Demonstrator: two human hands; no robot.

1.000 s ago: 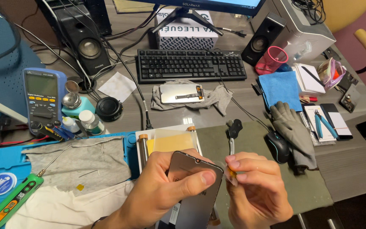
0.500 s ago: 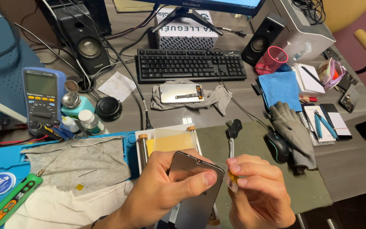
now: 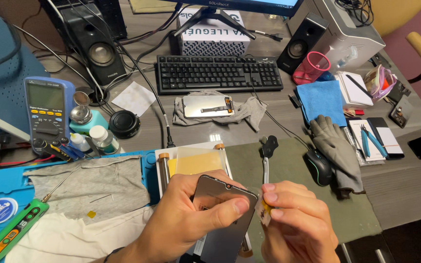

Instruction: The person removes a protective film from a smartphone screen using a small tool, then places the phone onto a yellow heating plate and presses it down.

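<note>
The left hand [image 3: 191, 219] is clamped on a dark phone screen panel [image 3: 222, 214], thumb pressed across its glass near the top right corner, holding it tilted up over a yellow-topped work plate [image 3: 198, 160] at the near middle of the surface [image 3: 249, 136]. The right hand [image 3: 296, 224] is closed on something small and yellowish at the panel's right edge, with a thin clear film [image 3: 260, 214] showing between fingers and glass; what exactly it pinches is too small to tell. The step in hand looks like working along that right edge, peeling or prying at the corner. The next move seems to call for a steady left grip and a small, slow pull with the right, kept close to the glass.

Room is tight. A white-handled tool [image 3: 266, 163] lies just beyond the right hand, a black mouse [image 3: 319, 167] and grey gloves [image 3: 334, 146] further right. To the left a grey cloth [image 3: 93, 187] covers a blue mat [image 3: 1, 187], with small bottles [image 3: 101, 139] and a blue multimeter [image 3: 47, 114] beyond. A second screen [image 3: 206, 105] rests on a rag before the keyboard [image 3: 218, 74], well apart. The olive mat [image 3: 352, 214] to the near right offers the most open space.
</note>
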